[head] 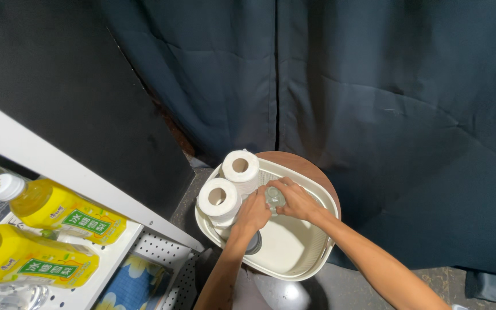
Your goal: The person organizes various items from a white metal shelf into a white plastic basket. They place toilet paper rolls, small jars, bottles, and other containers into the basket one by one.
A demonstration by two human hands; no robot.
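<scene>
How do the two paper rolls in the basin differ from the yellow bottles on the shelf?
The paper rolls stand upright in the cream basin, cores facing up; the yellow bottles lie on their sides on the white shelf. The rolls are plain white, the bottles yellow with green labels. The rolls sit beside the left hand; the bottles lie apart from both hands.

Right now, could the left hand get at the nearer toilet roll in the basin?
Probably yes. The left hand is right beside the nearer toilet roll in the cream basin, nothing between them, though it and the right hand hold a small clear object.
</scene>
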